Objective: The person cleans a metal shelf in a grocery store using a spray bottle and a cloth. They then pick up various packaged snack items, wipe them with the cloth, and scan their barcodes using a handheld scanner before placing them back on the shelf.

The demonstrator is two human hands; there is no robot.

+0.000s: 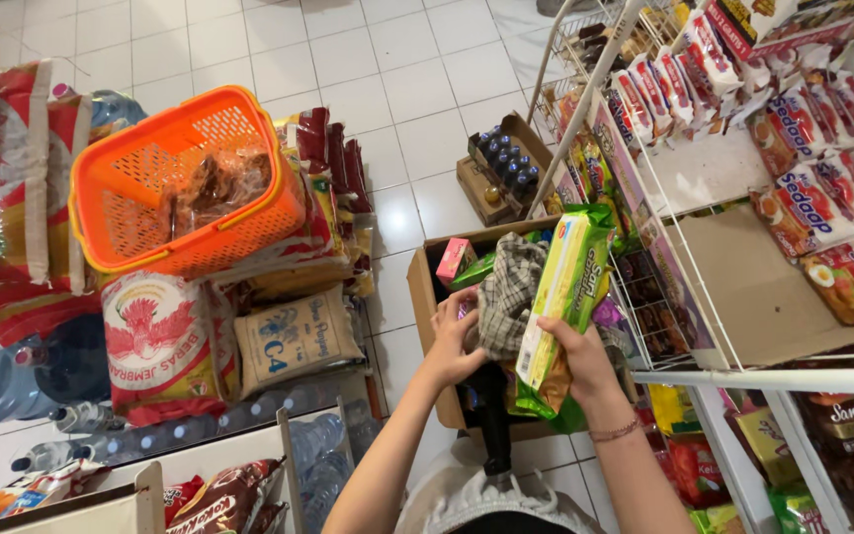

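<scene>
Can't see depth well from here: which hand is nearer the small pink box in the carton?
Left. The left hand is at the carton's near edge, just below the pink box. The right hand is further right, gripping the green-and-yellow snack pack.

Packets on shelf, floor and in the box

A long green-yellow packet [563,297] stands upright over the cardboard box [425,297]; red-white noodle packs [822,208] line the wire shelf; a red-white sack [160,341] sits under the orange basket [185,183].

Right hand [573,358] grips green-yellow packet [567,287]; left hand [454,341] seemingly touches checked cloth [508,294].
</scene>
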